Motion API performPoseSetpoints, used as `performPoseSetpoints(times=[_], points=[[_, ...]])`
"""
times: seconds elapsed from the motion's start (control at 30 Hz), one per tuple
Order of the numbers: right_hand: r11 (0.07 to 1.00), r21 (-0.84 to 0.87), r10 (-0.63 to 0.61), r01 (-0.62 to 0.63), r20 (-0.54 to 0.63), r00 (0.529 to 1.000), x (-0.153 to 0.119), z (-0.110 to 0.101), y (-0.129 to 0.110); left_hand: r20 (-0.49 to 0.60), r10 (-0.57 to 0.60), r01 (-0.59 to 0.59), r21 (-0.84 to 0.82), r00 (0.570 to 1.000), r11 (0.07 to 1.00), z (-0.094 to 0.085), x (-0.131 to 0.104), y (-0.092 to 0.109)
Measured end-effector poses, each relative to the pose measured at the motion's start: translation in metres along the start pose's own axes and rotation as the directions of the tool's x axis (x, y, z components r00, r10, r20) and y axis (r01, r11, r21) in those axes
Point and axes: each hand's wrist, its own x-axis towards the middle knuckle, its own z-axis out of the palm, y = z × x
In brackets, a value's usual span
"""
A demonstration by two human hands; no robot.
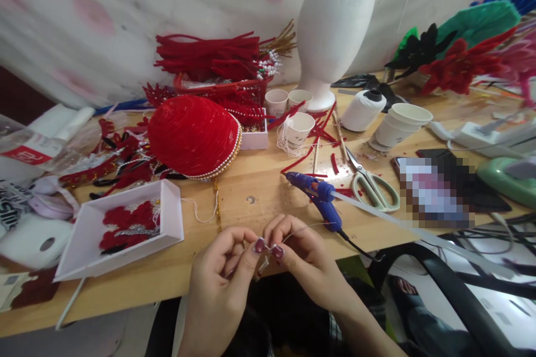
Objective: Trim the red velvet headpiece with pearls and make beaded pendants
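Observation:
My left hand [226, 276] and my right hand [307, 268] meet at the table's front edge, thumbs and forefingers pinched close together. Between them runs a thin pale thread [302, 228], whose end arcs away to the right of my right fingers. A small whitish piece [264, 263] hangs just below the fingertips; its kind is too small to make out. Beyond my hands lies a red, cord-wrapped cap [190, 134] with a pearl-trimmed rim. Closest on the right is a blue glue gun [320, 189] with a long clear glue stick in its back.
A white box [171, 220] with red flower pieces stands left. Scissors [372, 187], a phone [435, 189], a thread cone [363, 111] and paper cups [393, 128] lie right. Behind are a foam head [335, 22] and a red basket [221, 86] with red stems. Red scraps litter the middle.

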Motion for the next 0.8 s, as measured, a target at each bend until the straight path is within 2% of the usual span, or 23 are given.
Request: performPoseSetpoints(times=[0.17,0.33,0.43,0.5,0.6,0.73,0.8], points=[[0.983,0.179,0.031,-0.029,-0.010,0.999,0.002,0.002,-0.001,0.050,-0.001,0.003,-0.030,0.999,1.000,-0.003,0.003,-0.007],[0.972,0.232,0.048,-0.042,-0.019,0.999,0.003,0.000,0.001,0.122,0.052,-0.050,-0.023,0.991,0.999,-0.005,0.006,-0.015],[0.973,0.224,0.070,-0.060,-0.037,0.997,0.003,-0.001,0.004,0.085,0.020,-0.017,-0.035,0.996,0.999,-0.003,0.005,-0.012],[0.982,0.174,0.078,-0.068,-0.055,0.995,0.002,-0.002,0.004,0.049,0.021,-0.020,-0.032,0.999,0.999,-0.001,0.003,-0.008],[0.998,0.031,0.059,-0.058,-0.057,0.997,0.002,-0.004,0.002,0.008,0.107,-0.108,0.045,0.994,0.993,0.001,0.001,-0.005],[0.972,-0.227,-0.071,0.066,-0.012,0.997,0.003,-0.007,-0.004,-0.027,0.298,-0.288,0.187,0.954,0.939,0.002,0.001,-0.004],[0.950,-0.287,-0.120,0.120,0.019,0.993,0.004,-0.008,-0.007,-0.022,0.335,-0.323,0.218,0.942,0.921,0.002,0.001,-0.005]])
